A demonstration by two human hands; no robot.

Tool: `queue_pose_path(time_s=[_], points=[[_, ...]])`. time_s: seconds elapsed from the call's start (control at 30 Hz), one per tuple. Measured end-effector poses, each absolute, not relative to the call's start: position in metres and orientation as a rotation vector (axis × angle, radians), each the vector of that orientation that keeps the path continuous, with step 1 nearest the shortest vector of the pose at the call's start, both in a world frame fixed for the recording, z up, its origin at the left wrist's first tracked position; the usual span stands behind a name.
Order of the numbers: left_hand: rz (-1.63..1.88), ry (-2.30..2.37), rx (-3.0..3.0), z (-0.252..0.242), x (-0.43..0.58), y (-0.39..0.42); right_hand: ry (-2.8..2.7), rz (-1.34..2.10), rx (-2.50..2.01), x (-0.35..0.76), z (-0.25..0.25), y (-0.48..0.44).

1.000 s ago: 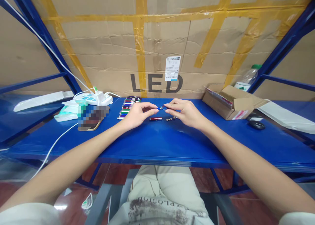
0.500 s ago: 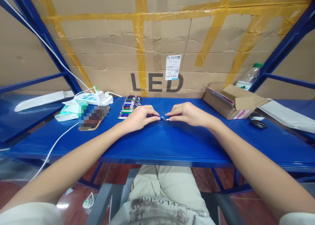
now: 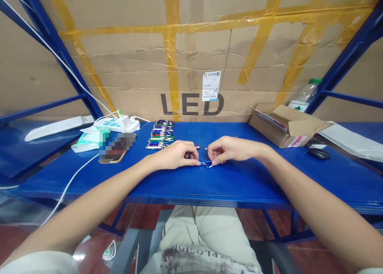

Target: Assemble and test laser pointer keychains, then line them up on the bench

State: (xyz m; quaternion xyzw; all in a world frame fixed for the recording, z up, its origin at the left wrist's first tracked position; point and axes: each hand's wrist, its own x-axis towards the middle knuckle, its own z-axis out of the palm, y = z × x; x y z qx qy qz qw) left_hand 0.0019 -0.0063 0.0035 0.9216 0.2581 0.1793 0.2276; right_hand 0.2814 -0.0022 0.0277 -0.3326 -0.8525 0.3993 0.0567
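Note:
Both my hands rest low over the blue table (image 3: 239,182), fingertips pinched together around a small blue keychain flashlight (image 3: 205,163). My left hand (image 3: 176,155) grips its body. My right hand (image 3: 229,149) pinches its end, where a small metal ring shows. Just behind my hands, a red flashlight (image 3: 196,147) and some tiny parts (image 3: 207,148) lie on the table, mostly hidden. A row of several coloured keychain flashlights (image 3: 160,134) lies behind my left hand.
A white power strip (image 3: 118,123) with cables, a blurred flat object (image 3: 115,148) and a green packet (image 3: 86,138) sit at the left. An open cardboard box (image 3: 284,124), a plastic bottle (image 3: 303,94) and a black mouse (image 3: 318,153) stand at the right. A cardboard wall backs the table.
Both hands have come down and nearer to me with the blue flashlight, from above the red flashlight to close over the table. The view has tilted slightly.

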Motion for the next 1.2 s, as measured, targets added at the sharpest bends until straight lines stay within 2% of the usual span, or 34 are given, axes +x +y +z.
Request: queue_pose_path(time_s=[0.3, 0.53, 0.63, 1.2], points=[[0.526, 0.695, 2.637, 0.004, 0.001, -0.007, -2.611, 1.143, -1.021, 0.281, 0.027, -0.002], [0.665, 0.825, 2.696, -0.001, -0.003, 0.004, -2.455, 0.560, -1.022, 0.274, 0.014, 0.005], [0.669, 0.903, 2.748, -0.005, -0.007, 0.011, -2.490, 0.416, -1.028, 0.273, 0.005, 0.010], [0.551, 1.025, 2.819, -0.009, -0.008, 0.020, -2.607, 0.294, -0.958, 0.269, -0.003, 0.009]])
